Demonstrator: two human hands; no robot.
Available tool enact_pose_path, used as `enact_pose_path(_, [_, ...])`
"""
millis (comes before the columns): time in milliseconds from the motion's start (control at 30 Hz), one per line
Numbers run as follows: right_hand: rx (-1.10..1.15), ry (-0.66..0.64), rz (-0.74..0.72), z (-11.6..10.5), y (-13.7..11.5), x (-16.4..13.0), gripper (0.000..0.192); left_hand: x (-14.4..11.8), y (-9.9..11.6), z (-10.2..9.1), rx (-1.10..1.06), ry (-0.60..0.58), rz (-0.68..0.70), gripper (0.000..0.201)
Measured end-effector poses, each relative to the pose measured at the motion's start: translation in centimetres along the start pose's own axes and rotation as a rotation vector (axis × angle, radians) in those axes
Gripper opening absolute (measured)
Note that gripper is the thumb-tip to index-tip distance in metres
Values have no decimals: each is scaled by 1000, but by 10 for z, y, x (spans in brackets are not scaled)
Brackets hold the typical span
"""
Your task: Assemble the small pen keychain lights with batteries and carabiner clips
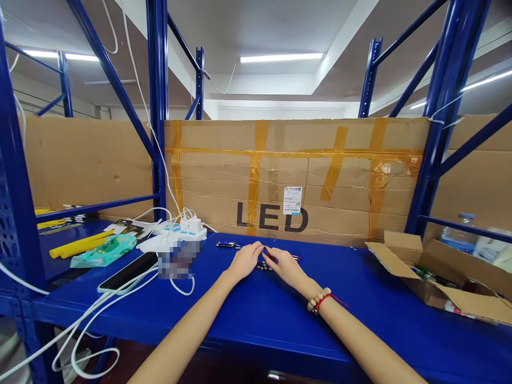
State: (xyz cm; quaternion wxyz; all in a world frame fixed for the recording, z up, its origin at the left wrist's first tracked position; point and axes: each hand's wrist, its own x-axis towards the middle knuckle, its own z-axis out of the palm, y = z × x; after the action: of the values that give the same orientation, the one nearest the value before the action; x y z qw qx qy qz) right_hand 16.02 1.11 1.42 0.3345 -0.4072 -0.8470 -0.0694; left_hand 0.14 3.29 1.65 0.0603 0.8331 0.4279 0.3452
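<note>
Blue shelf [248,314], brown cardboard [296,176] lettered black, small, perhaps dark, batteries [264,267].

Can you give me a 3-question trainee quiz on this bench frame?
1. True or false: the left hand and right hand meet fingertip to fingertip above the small dark parts.
2. Which wrist wears the bead bracelet?
3. What lies left of the hands: A) phone B) kettle C) drill?

Key: 1 true; 2 right; 3 A.
</note>
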Motion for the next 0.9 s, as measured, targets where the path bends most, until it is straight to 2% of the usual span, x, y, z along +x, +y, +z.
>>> enact_pose_path(267, [32, -35, -37, -2, 6, 1, 20, 2, -3, 0, -52, -27, -5, 27])
enact_pose_path(467, [50, -18, -43, -1, 7, -1, 20, 2, -7, 3, -169, -41, 23, 25])
enact_pose_path(700, [96, 70, -31, -1, 9, 1, 24, 3, -3, 8, -307, -13, 36, 24])
enact_pose_path(900, [167, 156, 28, 6, 16, 4, 27, 3, 0, 13, -359, -40, 28, 11])
